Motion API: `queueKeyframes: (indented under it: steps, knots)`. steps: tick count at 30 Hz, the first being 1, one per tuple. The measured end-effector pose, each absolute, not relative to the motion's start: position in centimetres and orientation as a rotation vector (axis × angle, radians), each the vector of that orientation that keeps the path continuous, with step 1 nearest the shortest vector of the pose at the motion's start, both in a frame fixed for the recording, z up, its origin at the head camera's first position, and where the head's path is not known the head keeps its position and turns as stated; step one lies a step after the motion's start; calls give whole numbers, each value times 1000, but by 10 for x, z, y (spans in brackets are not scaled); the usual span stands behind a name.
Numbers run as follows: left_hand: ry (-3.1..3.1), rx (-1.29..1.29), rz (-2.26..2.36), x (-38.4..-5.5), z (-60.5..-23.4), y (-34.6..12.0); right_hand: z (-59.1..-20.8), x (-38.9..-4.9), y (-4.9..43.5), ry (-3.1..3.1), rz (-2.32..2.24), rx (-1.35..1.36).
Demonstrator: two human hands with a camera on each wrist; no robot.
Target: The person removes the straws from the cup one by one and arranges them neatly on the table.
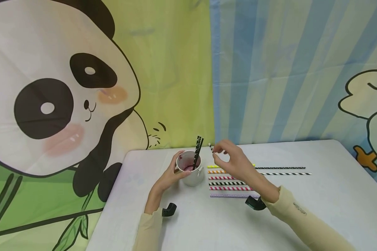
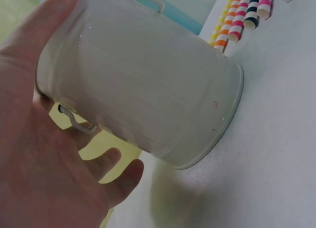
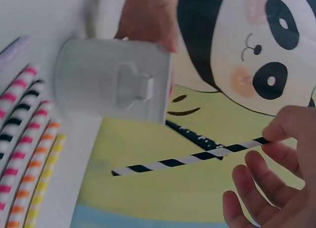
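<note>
My left hand grips a small white metal pail near its rim, thumb on the near side. Two or so black straws with white dots lean inside the pail, sticking out above the rim. To the right of it, raised over the table, my right hand pinches a black-and-white striped paper straw at one end between thumb and index finger. The straw's free end points toward the pail side in the right wrist view, where the straw crosses in front of the dotted ones. The other right fingers are loosely bent.
Right of the pail, several paper straws lie in a row, from a yellow striped one to a lilac one. A black dotted straw and a black-and-white striped straw lie farther right. A cartoon curtain hangs behind the white table.
</note>
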State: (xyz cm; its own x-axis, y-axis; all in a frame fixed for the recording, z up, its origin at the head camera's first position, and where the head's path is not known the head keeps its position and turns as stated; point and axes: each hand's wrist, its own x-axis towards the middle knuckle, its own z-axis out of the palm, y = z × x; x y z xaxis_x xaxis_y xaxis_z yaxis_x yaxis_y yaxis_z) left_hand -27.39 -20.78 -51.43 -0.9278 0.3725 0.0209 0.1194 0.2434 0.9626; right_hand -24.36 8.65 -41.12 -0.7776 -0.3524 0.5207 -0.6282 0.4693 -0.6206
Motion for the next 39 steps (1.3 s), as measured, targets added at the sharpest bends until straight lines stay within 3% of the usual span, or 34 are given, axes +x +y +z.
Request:
queueKeyframes:
  steps: [8,15,39]
  knots:
    - [2297,473,1753,-273,-515,-208,-433,-243,96,-2385,644,1077]
    - [2289,463,1758,-273,-516,-207,-446,-239,106,-2456,297,1065]
    - [2264,469,1774,-273,-512,-207,-457,-222,147,-2535,190,976]
